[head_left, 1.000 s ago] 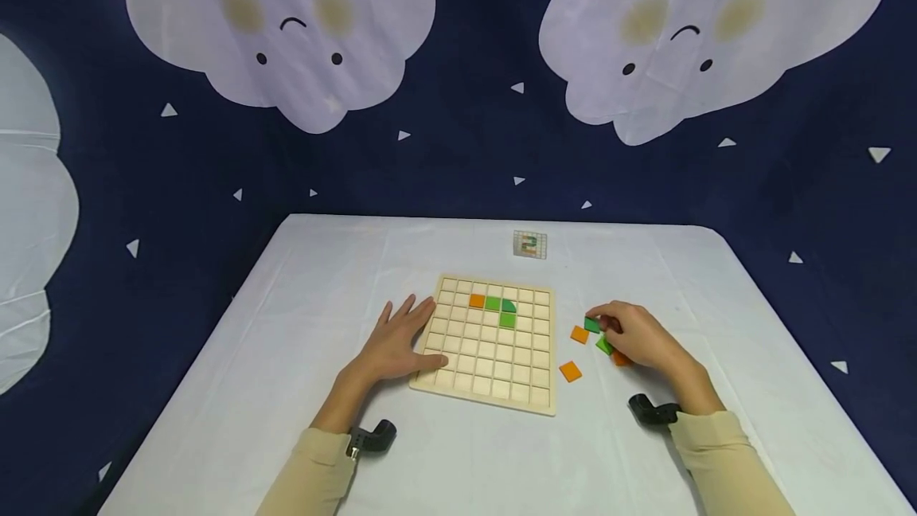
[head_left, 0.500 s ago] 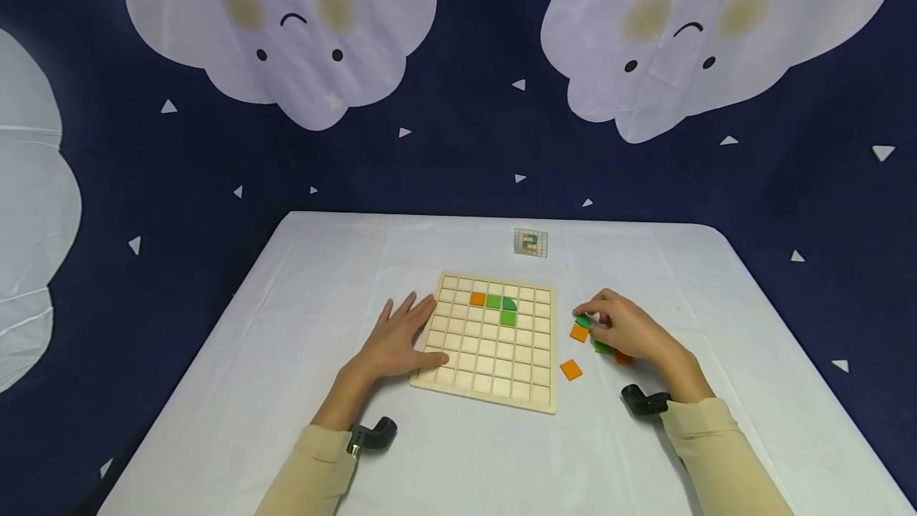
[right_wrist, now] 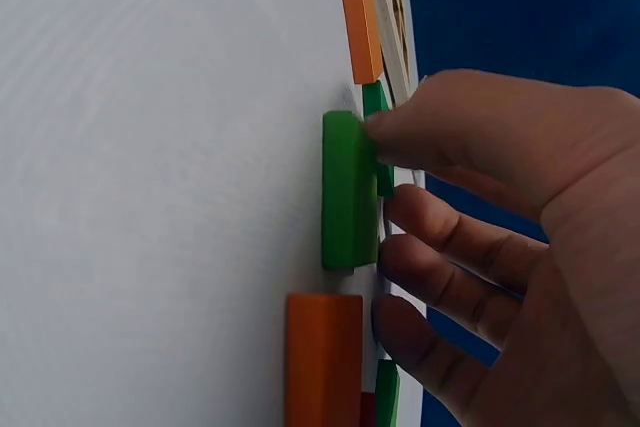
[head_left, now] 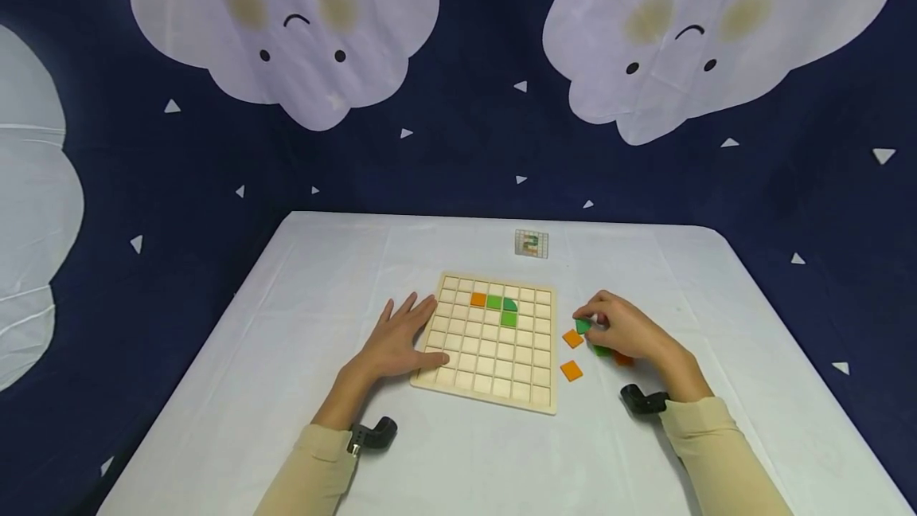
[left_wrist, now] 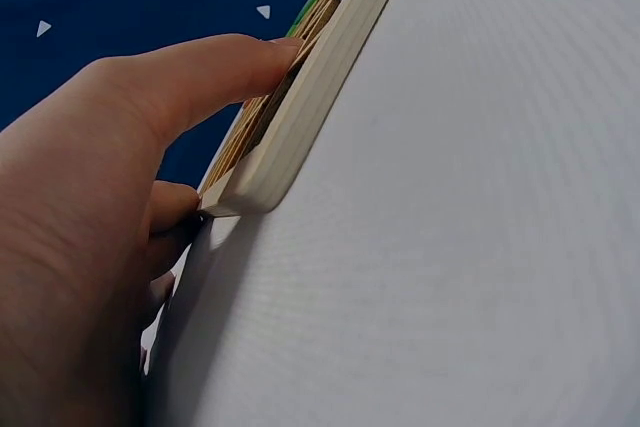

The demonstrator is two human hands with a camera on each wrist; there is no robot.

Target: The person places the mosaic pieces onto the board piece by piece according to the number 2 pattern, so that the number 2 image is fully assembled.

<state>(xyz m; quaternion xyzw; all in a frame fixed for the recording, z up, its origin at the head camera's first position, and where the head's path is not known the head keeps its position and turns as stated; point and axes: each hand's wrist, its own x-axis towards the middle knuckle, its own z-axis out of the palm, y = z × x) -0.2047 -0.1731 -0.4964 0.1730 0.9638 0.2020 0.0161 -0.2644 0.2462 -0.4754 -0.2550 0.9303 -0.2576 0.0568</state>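
Note:
My left hand lies spread at the left side of a pale wooden grid board, thumb on the squares and fingertips by the edge. In the left wrist view the thumb rests over the rim. Right of the board, my right hand pinches a dark green tile with a rounded side between thumb and fingertips. In the right wrist view this dark green tile is partly hidden behind a light green tile. An orange tile sits just beside the fingertips.
The board holds an orange tile, two light green tiles and a dark green rounded tile. Another orange tile lies nearer me; more tiles lie under the right hand. A small pattern card lies behind the board.
My right hand has moved slightly left with the dark green tile, which has turned between the fingers. The nearby orange tile has shifted a little left. My left hand stays put.

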